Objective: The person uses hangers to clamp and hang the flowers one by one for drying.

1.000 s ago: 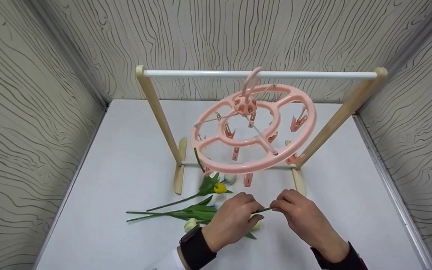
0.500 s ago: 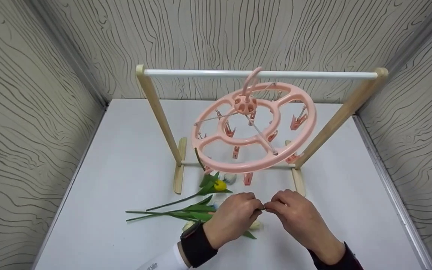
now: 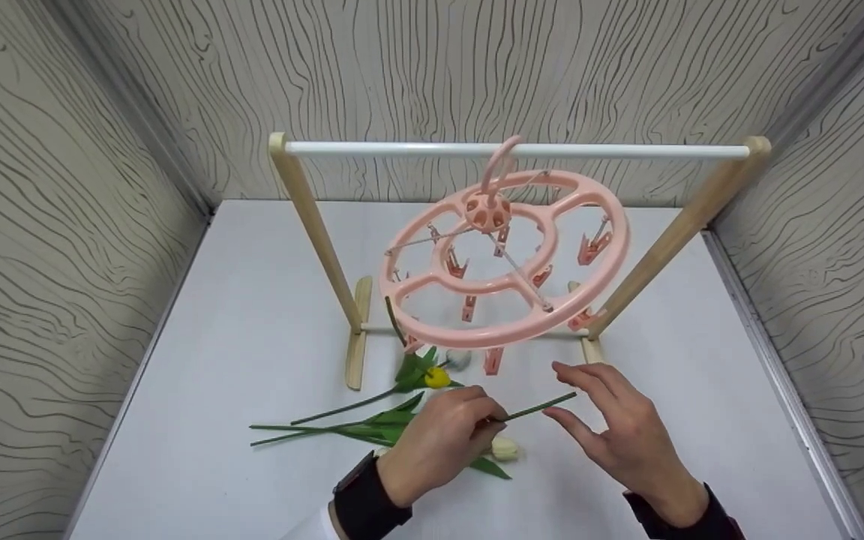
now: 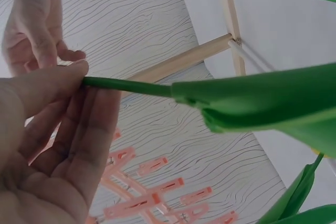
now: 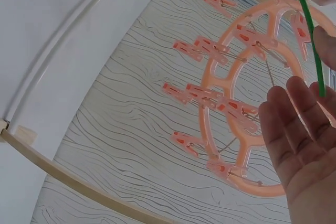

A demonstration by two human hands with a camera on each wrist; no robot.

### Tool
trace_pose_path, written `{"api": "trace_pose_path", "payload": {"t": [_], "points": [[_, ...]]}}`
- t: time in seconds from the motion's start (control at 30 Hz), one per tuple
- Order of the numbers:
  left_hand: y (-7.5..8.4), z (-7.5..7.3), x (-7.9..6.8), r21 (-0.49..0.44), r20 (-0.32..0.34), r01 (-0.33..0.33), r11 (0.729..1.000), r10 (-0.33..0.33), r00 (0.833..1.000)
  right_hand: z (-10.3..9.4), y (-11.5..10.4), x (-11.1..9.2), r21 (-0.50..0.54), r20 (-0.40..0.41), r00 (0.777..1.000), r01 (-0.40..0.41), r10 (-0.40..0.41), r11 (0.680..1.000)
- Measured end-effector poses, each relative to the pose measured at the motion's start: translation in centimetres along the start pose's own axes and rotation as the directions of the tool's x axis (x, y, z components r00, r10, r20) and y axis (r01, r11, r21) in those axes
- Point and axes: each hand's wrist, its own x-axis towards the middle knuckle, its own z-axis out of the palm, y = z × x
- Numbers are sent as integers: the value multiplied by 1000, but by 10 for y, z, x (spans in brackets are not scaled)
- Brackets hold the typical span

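My left hand (image 3: 439,439) pinches the green stem (image 3: 541,407) of an artificial flower between thumb and fingers. Its free end points right; a broad green leaf (image 4: 262,100) shows beyond the hand in the left wrist view, and the bloom is hidden. Beside that end is my right hand (image 3: 627,431), thumb and fingers spread, gripping nothing; the right wrist view shows its straight fingers (image 5: 299,114) by the stem. Above and beyond both hands hangs a pink round clip hanger (image 3: 477,335). One of its clips (image 3: 412,343) at front left holds another stem (image 3: 393,319), bloom downward.
A wooden rack with a white bar (image 3: 387,148) carries the hanger. On the white table (image 3: 252,322) lie several artificial tulips, including a yellow tulip (image 3: 437,377) and a cream tulip (image 3: 505,449) near my left hand. Patterned walls (image 3: 402,67) enclose the back and sides.
My right fingers were on the stem, close against the left hand; they have spread and drawn away to the right. The left hand has shifted slightly left, still pinching the stem.
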Motion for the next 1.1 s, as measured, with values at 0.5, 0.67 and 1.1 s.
{"api": "trace_pose_path", "payload": {"t": [0.5,0.67,1.1], "points": [[-2,-35,-14,-184,-291,-154,971,96,952,29,8,28,343,-35,988,-130,150,930],[-4,-44,-15,-210,-370,-196,958,108,923,37,9,37,419,-27,987,-132,157,898],[-5,-54,-14,-352,-449,-221,909,43,892,44,-2,57,674,55,978,-186,202,715]]}}
